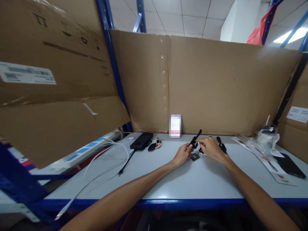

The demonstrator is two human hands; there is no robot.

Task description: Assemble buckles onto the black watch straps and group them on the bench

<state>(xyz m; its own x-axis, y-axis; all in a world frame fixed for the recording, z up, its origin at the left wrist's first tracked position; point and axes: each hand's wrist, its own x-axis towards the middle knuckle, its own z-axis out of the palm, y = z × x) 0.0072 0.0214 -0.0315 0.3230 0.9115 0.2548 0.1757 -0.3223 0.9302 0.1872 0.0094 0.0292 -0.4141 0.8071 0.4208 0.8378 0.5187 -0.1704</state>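
Both my arms reach out over a pale grey table [168,179]. My left hand [183,154] is closed around the lower end of a small black strap-like piece [196,138] that sticks up and to the right. My right hand [211,148] curls over small black parts beside it, its fingers bent and pressed near the same piece. A small dark square part [194,157] lies on the table between the two hands. Another black strap piece [221,145] lies just right of my right hand.
A tall cardboard sheet [204,83] walls the back of the table; a big cardboard box [53,80] overhangs the left. A black box [141,141], a key fob [154,146], white cable [108,160], power strip [79,152], plastic bags [257,150], tape roll [266,134] and black phone [290,165] lie around.
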